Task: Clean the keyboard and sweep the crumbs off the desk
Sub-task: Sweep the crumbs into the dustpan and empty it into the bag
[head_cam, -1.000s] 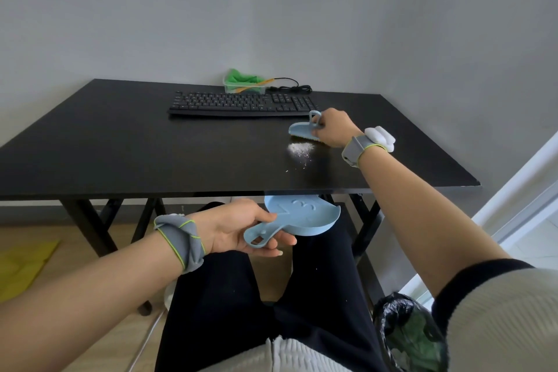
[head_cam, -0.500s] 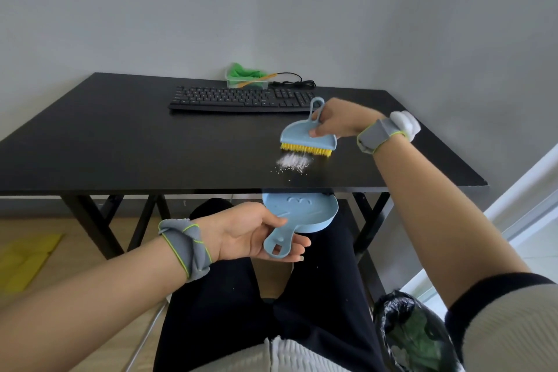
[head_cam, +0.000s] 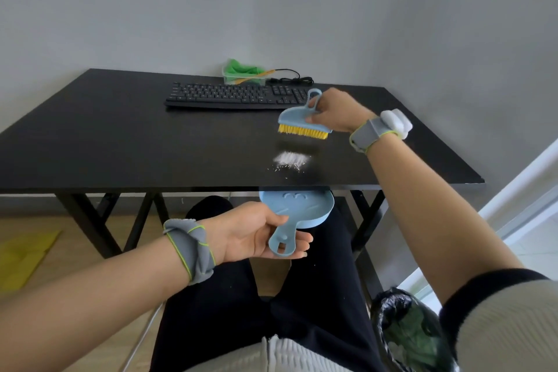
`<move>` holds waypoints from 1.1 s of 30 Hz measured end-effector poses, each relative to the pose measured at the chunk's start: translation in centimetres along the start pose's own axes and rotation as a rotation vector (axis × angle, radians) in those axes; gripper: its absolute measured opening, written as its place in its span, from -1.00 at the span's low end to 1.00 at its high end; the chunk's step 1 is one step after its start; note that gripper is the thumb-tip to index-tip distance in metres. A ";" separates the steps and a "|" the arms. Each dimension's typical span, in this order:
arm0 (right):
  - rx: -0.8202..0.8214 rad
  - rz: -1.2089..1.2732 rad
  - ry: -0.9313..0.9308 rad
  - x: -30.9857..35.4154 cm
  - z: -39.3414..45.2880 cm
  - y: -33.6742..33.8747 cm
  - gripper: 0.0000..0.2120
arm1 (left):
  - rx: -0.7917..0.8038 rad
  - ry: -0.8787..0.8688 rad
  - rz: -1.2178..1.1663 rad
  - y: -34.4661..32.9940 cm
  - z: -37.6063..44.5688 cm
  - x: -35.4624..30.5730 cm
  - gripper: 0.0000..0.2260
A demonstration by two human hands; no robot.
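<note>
Black desk [head_cam: 120, 142]: right hand [head_cam: 338, 112] grips blue yellow-bristled brush [head_cam: 303, 121] beyond white crumb pile [head_cam: 291, 158]; left hand [head_cam: 256, 232] holds blue plastic dustpan [head_cam: 297, 205] under near edge.

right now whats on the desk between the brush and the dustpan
In the head view, a small pile of white crumbs lies on the desk between the brush and the dustpan, which sits below the near edge.

White crumbs [head_cam: 291, 158] lie heaped near the black desk's [head_cam: 120, 142] front edge; black keyboard [head_cam: 232, 96] sits flat toward the back
</note>
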State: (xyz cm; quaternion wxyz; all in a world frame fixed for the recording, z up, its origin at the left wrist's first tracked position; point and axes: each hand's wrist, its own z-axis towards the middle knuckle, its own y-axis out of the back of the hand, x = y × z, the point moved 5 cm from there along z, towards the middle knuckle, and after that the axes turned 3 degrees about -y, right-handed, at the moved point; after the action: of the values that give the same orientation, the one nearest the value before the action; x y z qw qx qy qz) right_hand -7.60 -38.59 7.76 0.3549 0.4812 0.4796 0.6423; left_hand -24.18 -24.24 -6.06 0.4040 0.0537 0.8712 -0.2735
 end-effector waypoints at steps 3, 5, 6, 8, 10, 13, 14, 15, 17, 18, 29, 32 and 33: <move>0.144 -0.067 0.048 0.8 -1.1 -2.2 -0.71 | 0.001 0.001 -0.006 -0.2 0.0 -0.1 -0.71; 0.228 -0.031 0.112 1.9 -2.0 -2.0 -0.73 | 0.001 -0.001 -0.019 -0.1 -0.1 -0.1 -0.71; 0.238 -0.010 0.134 2.3 -2.3 -1.4 -0.74 | 0.005 -0.003 -0.018 -0.2 -0.1 -0.2 -0.71; 0.192 0.036 0.139 2.8 -2.2 -0.5 -0.75 | 0.002 -0.004 -0.021 -0.1 -0.1 -0.2 -0.71; 0.115 0.043 0.109 2.8 -2.0 -0.5 -0.77 | 0.001 -0.002 -0.020 0.0 -0.1 -0.2 -0.71; 0.192 -0.042 0.094 2.4 -2.3 -1.9 -0.74 | 0.012 -0.006 -0.014 -0.2 -0.1 -0.1 -0.71; 0.249 -0.063 0.105 2.3 -2.8 -2.0 -0.72 | 0.016 -0.010 -0.016 -0.2 0.0 -0.1 -0.71; 0.289 -0.065 0.115 2.4 -3.1 -1.8 -0.72 | 0.012 -0.018 -0.015 -0.2 -0.1 -0.2 -0.71; 0.290 -0.008 0.125 2.5 -3.5 -0.7 -0.73 | 0.010 -0.022 -0.015 -0.1 -0.1 -0.1 -0.72; 0.251 0.023 0.123 2.4 -3.5 -0.1 -0.73 | 0.013 -0.024 -0.015 -0.1 0.0 -0.2 -0.72; 0.260 0.096 0.115 1.9 -4.5 -0.6 -0.81 | -0.006 -0.036 -0.021 0.1 -0.2 -0.1 -0.72; 0.310 0.004 0.130 2.0 -4.6 -1.4 -0.84 | -0.014 -0.040 -0.025 0.1 -0.2 -0.1 -0.71; 0.338 0.016 0.126 2.0 -4.7 -1.4 -0.91 | -0.017 -0.043 -0.026 0.0 -0.3 -0.2 -0.71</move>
State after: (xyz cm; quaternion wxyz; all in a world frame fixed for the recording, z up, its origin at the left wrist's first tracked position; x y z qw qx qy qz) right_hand -12.65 -37.64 6.65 0.2330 0.4965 0.5984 0.5841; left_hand -24.22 -24.04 -5.81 0.4194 0.0330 0.8653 -0.2726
